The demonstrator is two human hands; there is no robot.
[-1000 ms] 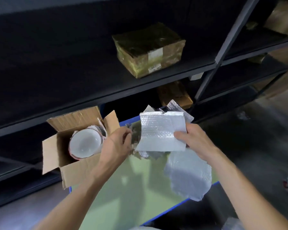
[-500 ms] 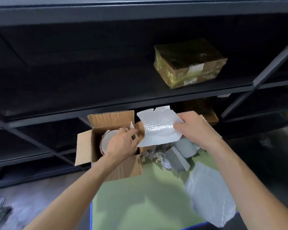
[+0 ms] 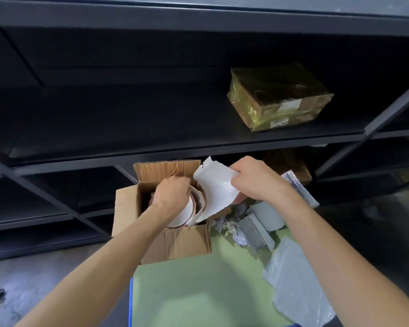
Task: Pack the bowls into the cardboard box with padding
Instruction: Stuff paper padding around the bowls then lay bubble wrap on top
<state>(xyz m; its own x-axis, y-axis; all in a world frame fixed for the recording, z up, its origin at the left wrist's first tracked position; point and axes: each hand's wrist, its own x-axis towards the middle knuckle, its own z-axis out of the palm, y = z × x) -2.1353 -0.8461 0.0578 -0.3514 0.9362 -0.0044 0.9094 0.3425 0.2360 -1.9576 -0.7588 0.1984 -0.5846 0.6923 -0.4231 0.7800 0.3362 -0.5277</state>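
Both hands reach forward: left hand grips bowls in box, right hand pinches padding sheet.

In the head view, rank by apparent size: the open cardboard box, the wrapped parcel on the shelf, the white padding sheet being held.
1. Open cardboard box
2. Wrapped parcel; it sits farther away, so the true order of these two is unsure
3. White padding sheet, partly hidden by the right hand

Dim scene from my feed. Shelving nearly black; green tabletop catches soft overhead light, arm shadows falling on it. Slight motion blur; wide-angle bending at edges.
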